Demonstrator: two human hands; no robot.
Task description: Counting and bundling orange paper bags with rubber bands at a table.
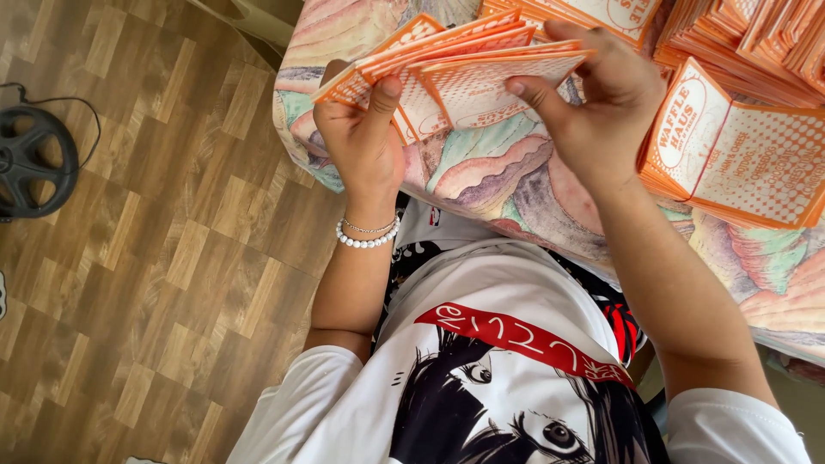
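Observation:
My left hand (361, 137), with a pearl bracelet on its wrist, grips a fanned stack of flat orange-and-white paper cartons (447, 64) from below, thumb pressed on its near edge. My right hand (601, 103) pinches the right side of the same stack, with its fingers over the top sheet and its thumb under it. I hold the stack just above the edge of a table covered with a pastel patterned cloth (507, 172).
Piles of the same flat cartons (756, 34) lie at the back right of the table. One partly unfolded carton (730, 155) rests beside my right wrist. A wooden parquet floor (172, 258) lies to the left, with a black round device and its cable (34, 159) on it.

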